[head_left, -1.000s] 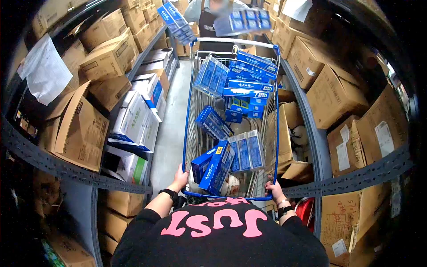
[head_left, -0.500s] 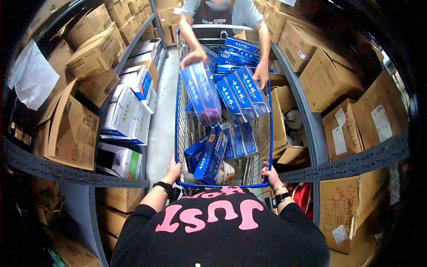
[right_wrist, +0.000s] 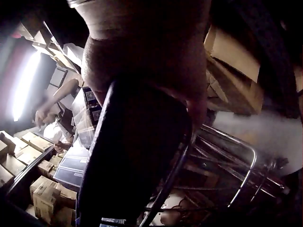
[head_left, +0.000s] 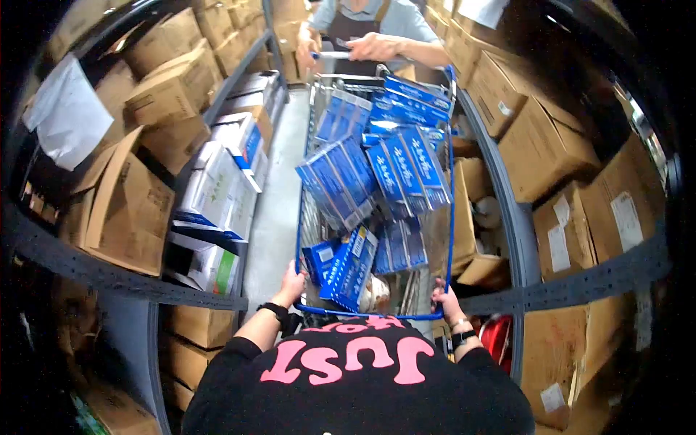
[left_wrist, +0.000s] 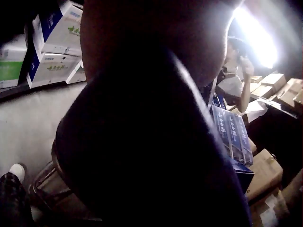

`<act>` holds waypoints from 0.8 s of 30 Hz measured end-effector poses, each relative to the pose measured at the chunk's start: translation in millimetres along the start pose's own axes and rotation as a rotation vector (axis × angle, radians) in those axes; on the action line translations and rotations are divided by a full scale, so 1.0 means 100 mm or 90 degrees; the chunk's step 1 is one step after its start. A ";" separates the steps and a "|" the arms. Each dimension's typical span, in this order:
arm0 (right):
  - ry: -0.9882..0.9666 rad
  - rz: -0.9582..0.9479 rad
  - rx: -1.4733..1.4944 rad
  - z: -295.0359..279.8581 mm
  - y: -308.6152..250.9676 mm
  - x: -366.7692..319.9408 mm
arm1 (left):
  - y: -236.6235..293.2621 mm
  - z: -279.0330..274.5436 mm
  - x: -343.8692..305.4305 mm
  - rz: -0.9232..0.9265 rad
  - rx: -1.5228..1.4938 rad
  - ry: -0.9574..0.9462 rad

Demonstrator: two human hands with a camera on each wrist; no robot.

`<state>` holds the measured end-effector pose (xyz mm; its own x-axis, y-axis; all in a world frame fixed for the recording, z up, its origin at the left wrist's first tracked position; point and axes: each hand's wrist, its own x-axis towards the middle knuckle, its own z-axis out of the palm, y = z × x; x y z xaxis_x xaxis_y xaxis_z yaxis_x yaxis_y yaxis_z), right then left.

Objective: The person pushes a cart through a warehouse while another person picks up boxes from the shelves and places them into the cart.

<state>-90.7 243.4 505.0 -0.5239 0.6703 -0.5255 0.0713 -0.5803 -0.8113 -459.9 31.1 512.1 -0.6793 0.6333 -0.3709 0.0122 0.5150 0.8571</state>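
- The left hand (head_left: 291, 284) grips the near left corner of the cart's (head_left: 450, 239) blue rim, its fingers curled round it.
- The right hand (head_left: 446, 301) grips the near right corner the same way; both wrist views are too dark to show fingertips.
- Just ahead of the left fingers, inside the cart, a long blue box (head_left: 350, 270) leans at a slant.
- Between the two hands, low in the basket, sits a round patterned thing (head_left: 375, 296), partly hidden.
- Ahead of the right fingers and toward the left ones stands a blue pack (head_left: 402, 246).
- Farther ahead, two bigger packs lie tilted: the left pack (head_left: 337, 181) and the right pack (head_left: 409, 172).
- Well beyond the fingers, at the cart's far end, another person (head_left: 351, 32) stands with arms by the handle (head_left: 335, 55).
- Left of the left fingers, white cases (head_left: 217, 185) fill a shelf.
- Right of the right fingers, near them, is an open carton (head_left: 471, 217).
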 end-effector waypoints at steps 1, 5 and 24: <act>0.004 -0.002 0.003 0.01 -0.01 -0.03 | -0.28 0.03 0.12 0.063 0.014 0.026; 0.017 -0.014 -0.016 -0.04 0.03 -0.12 | -0.22 0.04 0.00 0.049 0.012 0.027; 0.010 -0.034 -0.026 -0.07 0.04 -0.20 | -0.14 0.07 -0.09 0.057 -0.049 0.009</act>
<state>-73.9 230.7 510.6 -0.5140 0.7075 -0.4851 0.0786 -0.5242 -0.8479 -449.0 22.2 500.6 -0.6889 0.6655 -0.2873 0.0167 0.4108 0.9116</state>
